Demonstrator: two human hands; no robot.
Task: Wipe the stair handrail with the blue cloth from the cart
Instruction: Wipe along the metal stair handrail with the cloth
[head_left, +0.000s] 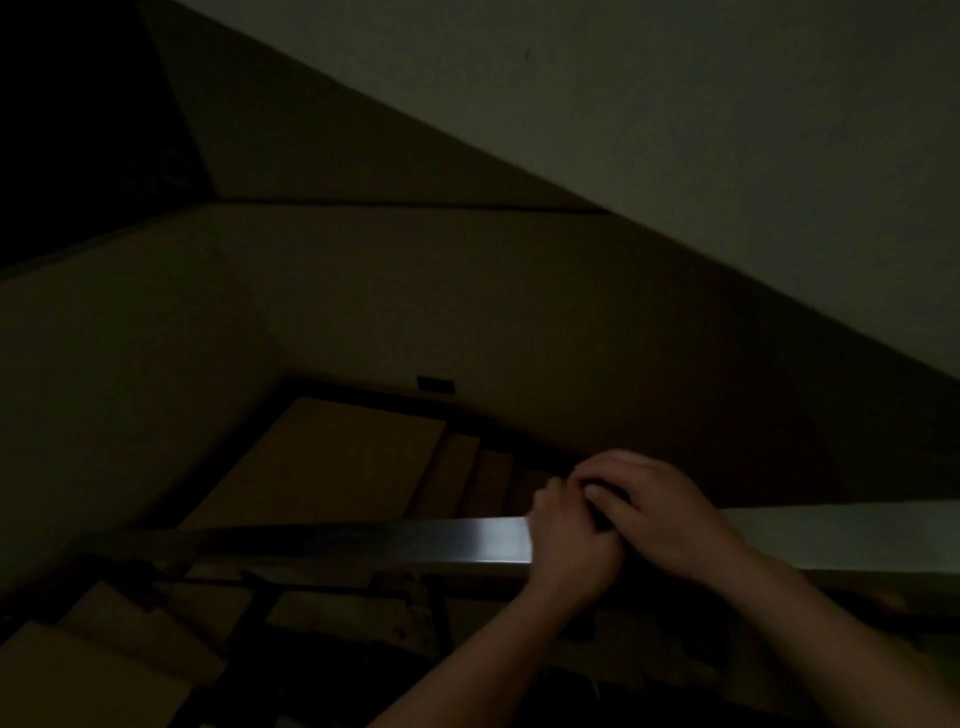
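Observation:
The scene is very dark. A flat metal handrail (415, 543) runs across the lower middle and catches some light just left of my hands. My left hand (569, 545) is curled over the rail. My right hand (662, 512) lies against it from the right, with its fingers folded over the left hand's fingers. A small dark scrap (604, 519) shows between the two hands; it seems to be the blue cloth, pressed on the rail, but its colour is lost in the dark. Most of the cloth is hidden under the hands.
Below and beyond the rail, brown stair steps (483, 483) lead down to a landing (322, 462). Dark baluster bars (260, 613) stand under the rail. Plain walls (519, 312) close the stairwell, and a sloped stair underside rises at the upper right.

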